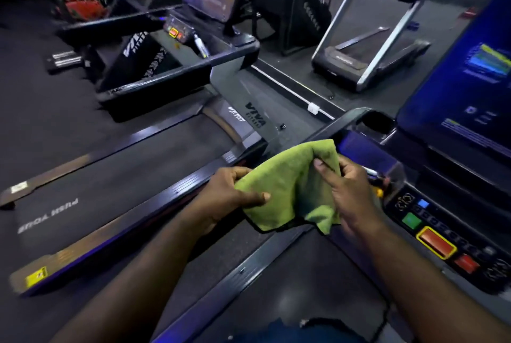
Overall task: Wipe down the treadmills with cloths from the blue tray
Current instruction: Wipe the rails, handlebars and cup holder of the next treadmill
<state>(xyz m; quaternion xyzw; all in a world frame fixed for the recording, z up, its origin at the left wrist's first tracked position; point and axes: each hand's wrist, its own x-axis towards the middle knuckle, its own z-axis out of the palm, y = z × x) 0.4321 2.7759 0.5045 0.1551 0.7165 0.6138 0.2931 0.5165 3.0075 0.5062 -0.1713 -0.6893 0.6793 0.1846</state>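
Both hands were on the green cloth [290, 187] in the middle of the frame, held up in the air above the near treadmill [237, 270]. The left hand [235, 190] had its grip clamped on the cloth's left edge, thumb on top and fingers curled underneath. The right hand [351, 193] had its grip pinched on a fold near the cloth's upper right, thumb pressed into the fabric. The cloth hung bunched between them, its dark-trimmed lower edge drooping. Just right of the hands sat the control panel [442, 235], with a green button [412, 220] and a big red button [436, 243] framed in yellow. Above it, at the right edge, a blue screen [464, 80] was lit. Left of centre ran the dark belt of the neighbouring treadmill [110, 185]. A third treadmill [370, 46] stood in the upper right, well apart.
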